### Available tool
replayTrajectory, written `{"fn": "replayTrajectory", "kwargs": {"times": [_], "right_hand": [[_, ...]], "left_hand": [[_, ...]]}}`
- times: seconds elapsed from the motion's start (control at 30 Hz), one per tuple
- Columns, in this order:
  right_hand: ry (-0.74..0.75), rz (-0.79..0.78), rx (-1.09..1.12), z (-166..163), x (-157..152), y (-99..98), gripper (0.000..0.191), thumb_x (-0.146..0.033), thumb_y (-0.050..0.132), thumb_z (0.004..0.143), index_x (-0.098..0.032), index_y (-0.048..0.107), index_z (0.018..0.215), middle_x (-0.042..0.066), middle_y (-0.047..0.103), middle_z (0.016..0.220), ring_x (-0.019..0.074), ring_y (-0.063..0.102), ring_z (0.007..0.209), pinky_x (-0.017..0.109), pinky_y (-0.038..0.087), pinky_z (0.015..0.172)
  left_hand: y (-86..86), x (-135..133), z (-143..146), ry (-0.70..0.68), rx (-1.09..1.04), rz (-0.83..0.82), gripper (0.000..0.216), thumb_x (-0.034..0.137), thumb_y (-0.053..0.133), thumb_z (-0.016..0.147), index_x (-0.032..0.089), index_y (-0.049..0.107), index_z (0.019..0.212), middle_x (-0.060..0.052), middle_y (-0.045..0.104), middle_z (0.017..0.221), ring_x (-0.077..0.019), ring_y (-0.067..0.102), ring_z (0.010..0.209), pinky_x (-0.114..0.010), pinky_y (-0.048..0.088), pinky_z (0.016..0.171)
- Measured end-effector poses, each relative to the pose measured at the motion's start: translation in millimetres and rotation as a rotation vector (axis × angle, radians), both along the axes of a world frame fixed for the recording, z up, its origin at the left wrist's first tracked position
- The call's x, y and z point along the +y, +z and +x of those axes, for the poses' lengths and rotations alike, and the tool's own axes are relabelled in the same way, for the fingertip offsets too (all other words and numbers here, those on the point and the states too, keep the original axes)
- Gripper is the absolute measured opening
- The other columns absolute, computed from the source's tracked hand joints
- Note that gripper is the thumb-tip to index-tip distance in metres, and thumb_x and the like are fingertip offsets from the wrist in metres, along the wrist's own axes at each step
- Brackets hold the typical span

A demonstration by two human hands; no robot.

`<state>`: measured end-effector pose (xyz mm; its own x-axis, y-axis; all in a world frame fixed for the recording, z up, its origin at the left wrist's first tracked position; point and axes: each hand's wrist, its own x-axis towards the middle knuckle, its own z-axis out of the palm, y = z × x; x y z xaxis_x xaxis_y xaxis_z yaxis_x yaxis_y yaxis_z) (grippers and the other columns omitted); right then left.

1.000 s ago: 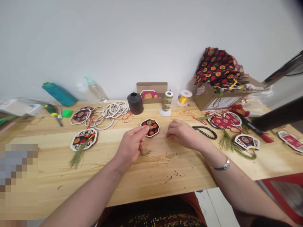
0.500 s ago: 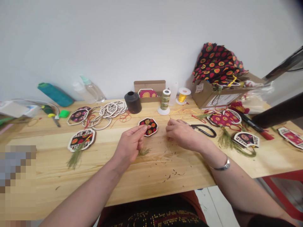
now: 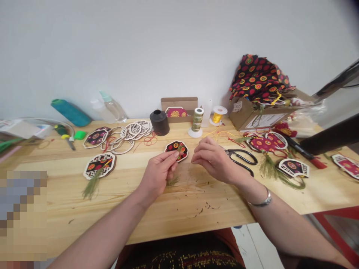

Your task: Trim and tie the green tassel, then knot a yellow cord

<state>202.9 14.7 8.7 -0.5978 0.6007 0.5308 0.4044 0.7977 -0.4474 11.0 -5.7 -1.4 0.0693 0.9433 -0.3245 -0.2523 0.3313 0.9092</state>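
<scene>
My left hand (image 3: 158,172) is closed in a pinch on a small green tassel (image 3: 171,180), whose loose strands hang below the fingers onto the wooden table (image 3: 182,201). Just beyond its fingertips lies a small patterned fabric ornament (image 3: 177,149) in black, red and yellow. My right hand (image 3: 214,158) hovers to the right of the ornament with its fingers curled together in a pinch; what it holds is too fine to make out. Black scissors (image 3: 243,158) lie just right of that hand.
Thread spools stand at the back: a black one (image 3: 159,122), a green one (image 3: 197,121), a yellow one (image 3: 218,114). Wooden lattice frames (image 3: 123,134) and a finished ornament (image 3: 99,164) lie on the left. A cardboard box (image 3: 252,116) with patterned fabric sits at the right, more ornaments (image 3: 291,167) nearby.
My right hand has lifted and moved slightly left toward the left hand. My left hand has kept its pinch on the tassel, shifting a little toward the ornament.
</scene>
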Motion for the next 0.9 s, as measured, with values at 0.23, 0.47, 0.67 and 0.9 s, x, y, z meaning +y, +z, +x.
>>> {"fn": "replayTrajectory", "kwargs": {"times": [0.23, 0.47, 0.67, 0.9], "right_hand": [[-0.154, 0.258, 0.016, -9.6, -6.5, -3.8, 0.013, -0.013, 0.053, 0.088, -0.015, 0.063, 0.08, 0.006, 0.063, 0.077, 0.0174, 0.043, 0.08, 0.032, 0.043, 0.072], [-0.219, 0.33, 0.006, -9.7, -5.9, -9.2, 0.014, -0.013, 0.052, 0.088, -0.017, 0.065, 0.085, 0.006, 0.065, 0.081, 0.0181, 0.044, 0.082, 0.033, 0.042, 0.071], [-0.243, 0.341, -0.015, -9.3, -4.7, -11.2, 0.015, -0.01, 0.052, 0.087, -0.015, 0.064, 0.081, 0.006, 0.065, 0.081, 0.0181, 0.045, 0.081, 0.033, 0.042, 0.07], [-0.231, 0.329, -0.031, -9.1, -5.5, -9.3, 0.015, -0.012, 0.051, 0.088, -0.017, 0.064, 0.081, 0.005, 0.065, 0.08, 0.0179, 0.045, 0.081, 0.032, 0.041, 0.07]], "left_hand": [[-0.9, -3.1, 2.7, -0.038, 0.02, -0.005, 0.028, 0.037, 0.071, 0.071, 0.012, 0.073, 0.085, 0.008, 0.034, 0.045, -0.003, 0.02, 0.041, -0.018, 0.014, 0.038], [-6.7, -5.2, 3.4, -0.09, 0.02, -0.019, 0.028, 0.037, 0.071, 0.072, 0.014, 0.073, 0.087, 0.01, 0.023, 0.043, -0.0038, 0.017, 0.041, -0.02, 0.011, 0.039], [-2.8, -5.7, 6.4, -0.155, 0.026, -0.017, 0.026, 0.036, 0.069, 0.074, 0.013, 0.072, 0.086, -0.003, 0.064, 0.066, -0.0016, 0.022, 0.039, -0.021, 0.012, 0.038], [-1.7, -6.6, 5.8, -0.17, -0.003, -0.044, 0.027, 0.036, 0.071, 0.072, 0.013, 0.071, 0.084, 0.003, 0.05, 0.048, -0.0025, 0.025, 0.038, -0.019, 0.01, 0.038]]}}
